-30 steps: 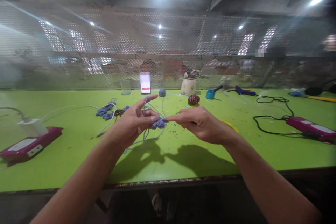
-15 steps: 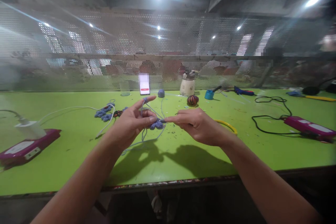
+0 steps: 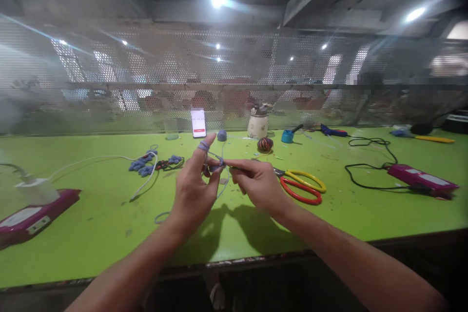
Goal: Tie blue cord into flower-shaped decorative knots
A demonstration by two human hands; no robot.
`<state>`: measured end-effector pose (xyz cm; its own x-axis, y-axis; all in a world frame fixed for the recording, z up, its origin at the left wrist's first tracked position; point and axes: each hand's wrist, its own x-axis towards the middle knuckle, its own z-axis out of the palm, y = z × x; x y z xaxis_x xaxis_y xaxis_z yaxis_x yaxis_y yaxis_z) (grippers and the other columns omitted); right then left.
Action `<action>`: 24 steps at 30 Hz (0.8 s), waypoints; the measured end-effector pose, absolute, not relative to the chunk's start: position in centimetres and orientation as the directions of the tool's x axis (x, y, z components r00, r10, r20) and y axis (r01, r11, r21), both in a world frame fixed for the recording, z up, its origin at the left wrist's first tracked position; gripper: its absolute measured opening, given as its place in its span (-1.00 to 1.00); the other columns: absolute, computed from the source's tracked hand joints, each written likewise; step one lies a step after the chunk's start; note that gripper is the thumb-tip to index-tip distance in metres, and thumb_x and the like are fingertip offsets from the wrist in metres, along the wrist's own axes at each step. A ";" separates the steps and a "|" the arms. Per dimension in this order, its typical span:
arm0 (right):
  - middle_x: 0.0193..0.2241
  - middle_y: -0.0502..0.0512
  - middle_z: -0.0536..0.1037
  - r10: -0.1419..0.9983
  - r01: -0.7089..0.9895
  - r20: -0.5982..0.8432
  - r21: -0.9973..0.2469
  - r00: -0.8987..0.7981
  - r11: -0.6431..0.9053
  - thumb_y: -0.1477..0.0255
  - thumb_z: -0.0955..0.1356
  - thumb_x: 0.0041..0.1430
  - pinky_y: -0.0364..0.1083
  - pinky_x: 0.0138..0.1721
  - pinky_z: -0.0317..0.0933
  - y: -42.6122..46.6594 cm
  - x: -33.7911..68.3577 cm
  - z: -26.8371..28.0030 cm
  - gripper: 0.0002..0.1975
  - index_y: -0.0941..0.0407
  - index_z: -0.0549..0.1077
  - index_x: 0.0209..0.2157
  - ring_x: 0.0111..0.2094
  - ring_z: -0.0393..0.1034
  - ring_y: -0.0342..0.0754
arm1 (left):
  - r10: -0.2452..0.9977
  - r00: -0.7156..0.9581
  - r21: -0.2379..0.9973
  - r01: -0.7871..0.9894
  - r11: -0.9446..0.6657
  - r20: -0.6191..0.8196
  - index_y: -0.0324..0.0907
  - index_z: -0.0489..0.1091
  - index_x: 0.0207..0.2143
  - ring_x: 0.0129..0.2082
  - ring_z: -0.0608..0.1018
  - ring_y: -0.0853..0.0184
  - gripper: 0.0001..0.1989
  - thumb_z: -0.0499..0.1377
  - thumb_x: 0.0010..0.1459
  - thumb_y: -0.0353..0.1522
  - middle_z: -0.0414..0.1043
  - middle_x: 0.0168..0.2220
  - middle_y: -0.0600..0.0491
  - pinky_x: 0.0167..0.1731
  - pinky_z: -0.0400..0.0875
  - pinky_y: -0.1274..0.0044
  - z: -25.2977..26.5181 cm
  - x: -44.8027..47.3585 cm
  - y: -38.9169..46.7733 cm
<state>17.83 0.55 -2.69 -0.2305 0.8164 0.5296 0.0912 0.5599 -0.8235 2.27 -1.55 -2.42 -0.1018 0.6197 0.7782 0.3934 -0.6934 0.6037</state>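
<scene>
Yarn piece over the middle of the table, small and purple-blue: pinching it in the left hand, closing thumb and fingers on it while pointing the index finger upward with turns of yarn round it. Holding the right hand opposite, curling the fingers and aiming the index finger at the right edge of the piece, seeming to touch it. Probably working best by pinching close to the stitch, feeding yarn evenly over the upright finger, tensioning without strangling, and making small moves with the right fingertips. Minding also the loose strand below, to avoid snagging it on the scissors at right. Hiding most of the piece behind the left fingers, so leaving its stitches hard to make out. Not being able to tell whether gripping anything at right, perhaps a slim hook. Covering much of the scissor blades with the right hand. Tracing yarn from the purple yarn ball at the far side, then losing it near the hands.
</scene>
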 end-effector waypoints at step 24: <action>-0.48 0.10 0.40 0.287 0.511 0.709 0.120 -0.644 0.851 0.69 0.15 0.25 -0.10 -0.51 0.00 1.2 20.2 -2.5 -0.52 0.21 0.47 0.11 -0.53 0.16 -0.11 | 0.953 0.105 0.937 -0.245 -0.251 0.283 -0.38 0.26 0.17 -0.50 0.49 0.40 -0.17 0.44 -0.20 -0.53 0.51 -0.54 0.09 -0.39 0.37 0.54 0.4 -1.8 -0.2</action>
